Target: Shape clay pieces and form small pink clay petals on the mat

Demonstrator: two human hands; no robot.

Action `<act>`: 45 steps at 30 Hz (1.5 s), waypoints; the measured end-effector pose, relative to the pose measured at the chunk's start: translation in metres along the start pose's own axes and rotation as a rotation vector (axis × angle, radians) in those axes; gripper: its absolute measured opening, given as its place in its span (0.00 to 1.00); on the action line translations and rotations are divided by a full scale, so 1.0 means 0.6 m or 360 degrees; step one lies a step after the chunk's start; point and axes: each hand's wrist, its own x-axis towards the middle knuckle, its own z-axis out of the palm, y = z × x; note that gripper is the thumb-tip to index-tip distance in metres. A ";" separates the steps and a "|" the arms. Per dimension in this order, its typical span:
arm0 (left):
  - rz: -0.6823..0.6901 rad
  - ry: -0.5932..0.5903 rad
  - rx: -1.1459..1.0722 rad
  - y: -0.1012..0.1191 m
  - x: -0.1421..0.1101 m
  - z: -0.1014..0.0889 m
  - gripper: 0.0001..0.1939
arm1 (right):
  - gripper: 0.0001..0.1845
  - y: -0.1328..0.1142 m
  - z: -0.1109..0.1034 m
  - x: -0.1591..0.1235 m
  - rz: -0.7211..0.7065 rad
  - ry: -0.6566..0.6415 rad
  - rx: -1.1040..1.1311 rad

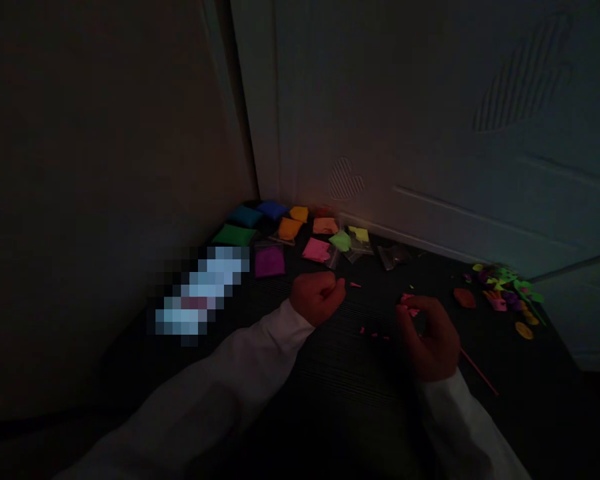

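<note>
My left hand (317,298) is closed above the dark table, thumb against the curled fingers; anything inside is hidden. Just past its fingertips lies a small pointed pink clay piece (355,285). My right hand (433,339) pinches with thumb and forefinger at a lump of pink clay (410,303). Between the hands, nearer me, several tiny pink clay bits (374,335) lie in a row. A thin pink stick (479,371) slants out from beside my right wrist. Dim light blurs the finer detail.
Packets of coloured clay, such as a purple packet (269,261) and a green packet (234,235), line the back left. A lit, pixelated rectangle (203,291) lies at left. Colourful clay shapes (513,290) are heaped at right. A pale panel (430,120) rises behind the table.
</note>
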 end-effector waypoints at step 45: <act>-0.1261 -0.0770 -0.0864 -0.026 0.010 0.028 0.10 | 0.09 0.000 -0.013 0.019 0.0067 -0.0049 0.0163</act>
